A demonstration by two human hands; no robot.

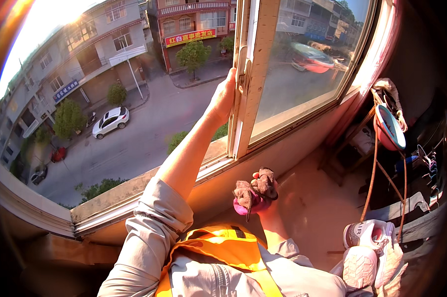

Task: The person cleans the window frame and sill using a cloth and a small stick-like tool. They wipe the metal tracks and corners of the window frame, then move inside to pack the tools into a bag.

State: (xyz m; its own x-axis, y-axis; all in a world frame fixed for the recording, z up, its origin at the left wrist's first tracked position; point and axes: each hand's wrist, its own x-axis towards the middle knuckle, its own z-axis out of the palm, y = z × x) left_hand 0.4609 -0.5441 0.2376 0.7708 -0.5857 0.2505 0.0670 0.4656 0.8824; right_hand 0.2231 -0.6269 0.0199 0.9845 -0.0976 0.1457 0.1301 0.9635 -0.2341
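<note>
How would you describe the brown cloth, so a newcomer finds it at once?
Start from the large window at the top. Below it, the right hand holds the brown cloth. Bunched and rough-looking, it is darker than the bright magenta material against it.

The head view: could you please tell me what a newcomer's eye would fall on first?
Probably the orange garment at bottom centre. Above it, the right hand holds a bunched brown-and-magenta cloth, while the left hand touches the window sash at top centre. Outside, at left, a white car stands on the street.
</note>
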